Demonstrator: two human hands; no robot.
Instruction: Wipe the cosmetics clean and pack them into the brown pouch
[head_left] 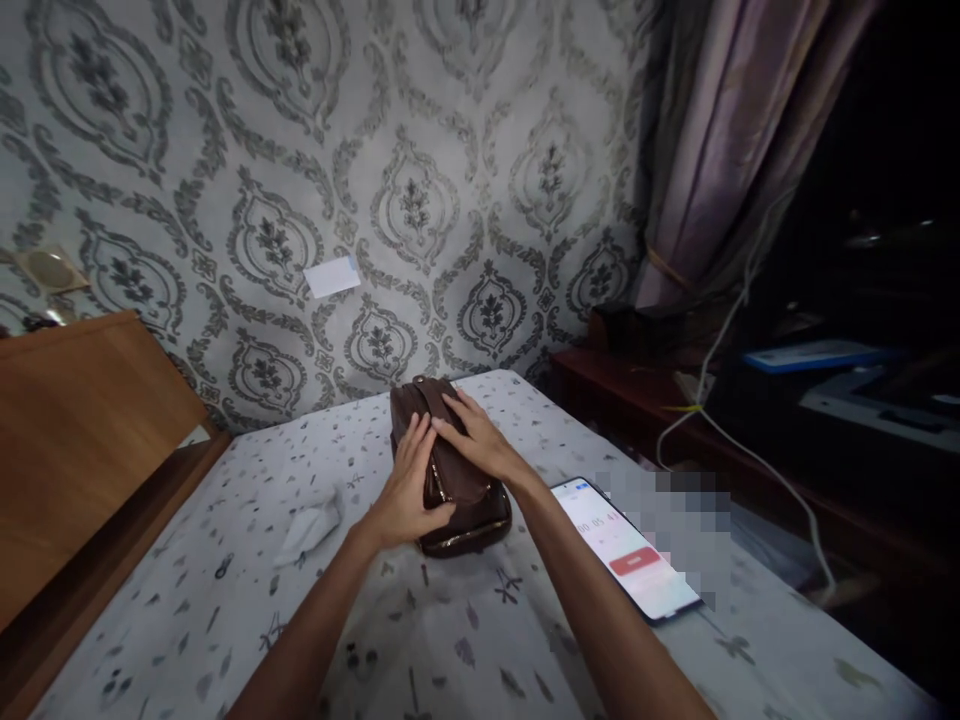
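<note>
A dark brown leather-look bag [469, 525] with gold-toned zippers lies on the patterned white bedsheet [465, 640]. Against its left side and top rests my left hand [409, 485], fingers stretched out and thumb apart near the front zipper. My right hand [480, 435] lies across the upper right of the bag, its fingers spread over the top. Both hands touch the bag without wrapping round it. Their fingertips nearly meet by the zipper on the upper face. Part of the bag's top is hidden under the fingers.
A phone [630, 560] with a lit timer screen lies right of my right forearm. Crumpled white tissue [311, 527] sits to the left. A wooden board [90, 430] borders the left side. At right are a dark red table [592, 385], a white cable [724, 330] and a curtain [735, 130].
</note>
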